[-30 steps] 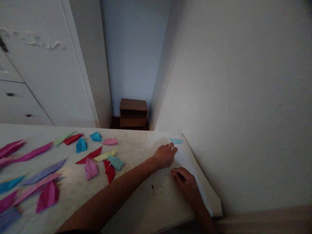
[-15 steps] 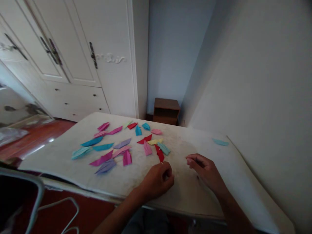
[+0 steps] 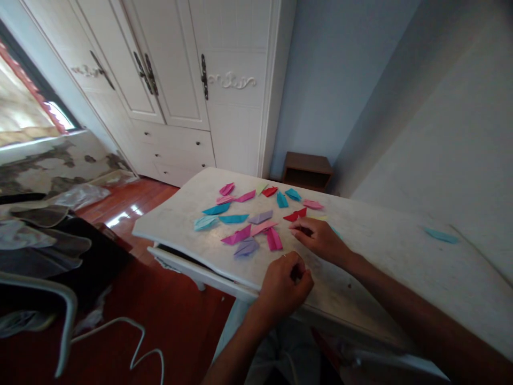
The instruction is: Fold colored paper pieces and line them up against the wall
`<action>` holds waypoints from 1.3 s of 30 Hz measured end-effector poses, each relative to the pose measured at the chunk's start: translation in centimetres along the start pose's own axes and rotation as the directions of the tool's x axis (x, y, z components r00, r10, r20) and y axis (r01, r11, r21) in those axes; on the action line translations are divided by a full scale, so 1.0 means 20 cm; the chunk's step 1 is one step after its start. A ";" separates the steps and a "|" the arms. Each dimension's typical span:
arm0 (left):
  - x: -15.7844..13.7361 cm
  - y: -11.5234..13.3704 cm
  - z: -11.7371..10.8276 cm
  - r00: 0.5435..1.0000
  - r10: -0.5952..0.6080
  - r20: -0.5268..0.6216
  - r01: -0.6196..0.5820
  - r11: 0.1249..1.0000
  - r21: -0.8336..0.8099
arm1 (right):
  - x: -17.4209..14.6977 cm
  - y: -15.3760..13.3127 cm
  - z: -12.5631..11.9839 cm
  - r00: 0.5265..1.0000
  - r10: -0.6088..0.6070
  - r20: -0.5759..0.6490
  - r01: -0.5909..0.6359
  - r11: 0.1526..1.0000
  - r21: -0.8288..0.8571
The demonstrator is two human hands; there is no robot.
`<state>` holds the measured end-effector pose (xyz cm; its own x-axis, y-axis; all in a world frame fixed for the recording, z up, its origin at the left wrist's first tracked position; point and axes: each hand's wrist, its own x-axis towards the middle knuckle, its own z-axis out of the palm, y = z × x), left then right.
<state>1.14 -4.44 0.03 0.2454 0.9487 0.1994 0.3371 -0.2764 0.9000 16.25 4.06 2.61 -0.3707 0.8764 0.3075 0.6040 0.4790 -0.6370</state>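
Note:
Many small folded paper boats in several colours lie spread over the white table. My right hand (image 3: 318, 238) reaches in over their right side, fingers curled and pinched together just below a red paper boat (image 3: 295, 215). It covers the boats beneath it; whether its fingertips hold one I cannot make out. My left hand (image 3: 286, 283) is curled closed near the table's front edge, with nothing visible in it. Closest to that hand lie a magenta paper boat (image 3: 274, 239) and a lilac paper boat (image 3: 246, 247).
The white table (image 3: 385, 267) has a lone turquoise folded paper (image 3: 441, 236) far right, near the wall. A drawer (image 3: 192, 267) juts out under the front edge. A white wardrobe (image 3: 240, 128) and a brown cabinet (image 3: 306, 166) stand behind. A white metal frame (image 3: 68, 315) is at lower left.
My right hand has moved left and forward, onto the right side of the paper boats. My left hand stays curled near the front edge. The view has turned left.

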 end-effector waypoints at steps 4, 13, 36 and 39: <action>0.01 -0.01 0.01 1.000 0.024 0.003 -0.024 1.000 -0.003 | 0.09 0.07 -0.01 0.999 -0.029 -0.040 0.020 0.976 -0.215; 0.00 -0.02 0.02 0.998 0.049 -0.034 -0.049 0.999 0.007 | 0.13 0.23 -0.17 0.984 0.097 0.146 -0.064 0.974 -0.218; 0.01 0.00 0.03 0.998 0.022 -0.052 -0.019 0.998 0.060 | -0.06 0.14 -0.16 0.950 0.290 0.117 -0.303 0.762 0.573; 0.00 0.00 0.03 0.998 0.013 -0.055 -0.009 0.997 0.076 | -0.09 0.14 -0.15 0.935 0.339 0.105 -0.323 0.687 0.652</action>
<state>1.77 -4.50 -0.18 0.1993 0.9520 0.2321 0.4029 -0.2956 0.8662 20.70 3.87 2.44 -0.2156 0.9765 -0.0031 0.0745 0.0133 -0.9971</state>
